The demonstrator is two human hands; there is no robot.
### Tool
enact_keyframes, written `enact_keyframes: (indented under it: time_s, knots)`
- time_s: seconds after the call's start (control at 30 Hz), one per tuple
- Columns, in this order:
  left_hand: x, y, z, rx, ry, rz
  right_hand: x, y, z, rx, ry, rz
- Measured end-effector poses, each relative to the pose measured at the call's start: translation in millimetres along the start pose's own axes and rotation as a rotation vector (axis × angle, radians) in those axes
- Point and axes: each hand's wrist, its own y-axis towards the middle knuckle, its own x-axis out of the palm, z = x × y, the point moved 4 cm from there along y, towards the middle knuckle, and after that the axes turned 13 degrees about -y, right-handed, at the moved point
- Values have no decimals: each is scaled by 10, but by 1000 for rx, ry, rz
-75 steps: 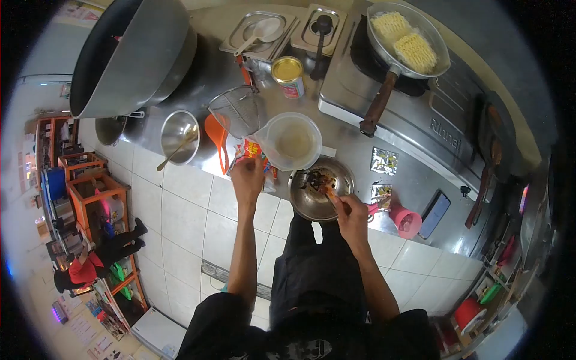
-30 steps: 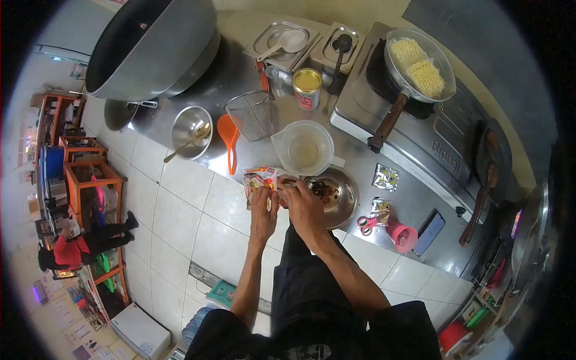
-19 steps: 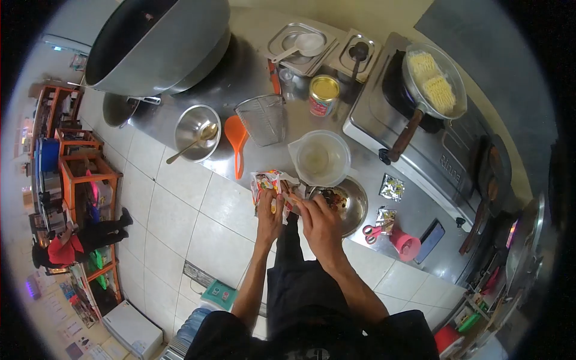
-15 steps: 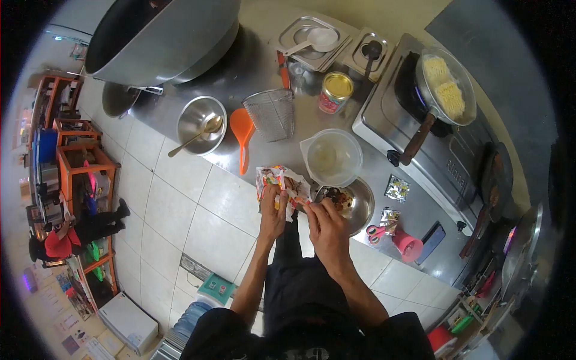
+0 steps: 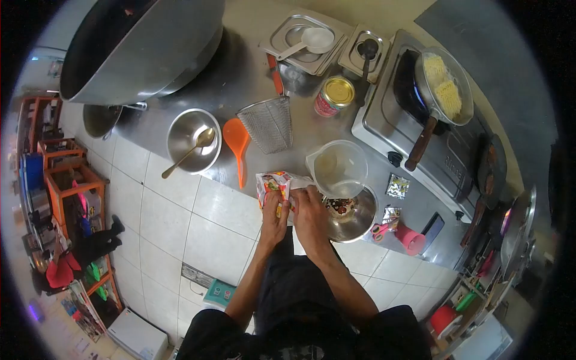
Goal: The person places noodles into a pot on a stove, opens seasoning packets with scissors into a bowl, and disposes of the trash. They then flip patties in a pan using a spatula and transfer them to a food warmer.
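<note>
My left hand (image 5: 274,217) is closed on a red and white printed packet (image 5: 275,181) at the counter's front edge. Against the packet's right side my right hand (image 5: 311,219) is closed, and what its fingers pinch is hidden. Right of it, a steel bowl (image 5: 362,217) holds dark and reddish bits. A translucent jug (image 5: 341,165) stands behind that bowl and overlaps its rim. To the left lie an orange spoon (image 5: 236,138) and a wire mesh basket (image 5: 268,126), beside another steel bowl (image 5: 195,126) with a metal spoon (image 5: 205,138) in it.
A gas stove (image 5: 393,114) bears a pan (image 5: 467,90) with noodle blocks. Nearer are foil sachets (image 5: 397,186), pink scissors (image 5: 378,233), a pink cup (image 5: 410,240) and a phone (image 5: 433,230). A can (image 5: 334,97) stands behind the jug. At far left, a person (image 5: 62,269) in red.
The packet has come into my hands at the counter's edge. My right hand has left the steel bowl and moved left to the packet. The jug has shifted slightly over the bowl's rim.
</note>
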Motion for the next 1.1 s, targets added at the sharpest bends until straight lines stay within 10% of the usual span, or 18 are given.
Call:
enact_keyframes:
  time_s: [0.4, 0.67, 0.9, 1.1]
  knots:
    - [80, 527, -166, 12, -29, -40, -402, -358, -92, 22, 62, 192]
    - [-229, -62, 279, 101, 183, -196, -973, -982, 1859, 603, -45, 529]
    - [-304, -617, 459, 147, 306, -315, -352, -645, 3315, 1038, -305, 273]
    - [282, -804, 901, 233, 116, -441, -197, -479, 3687, 923, -334, 228]
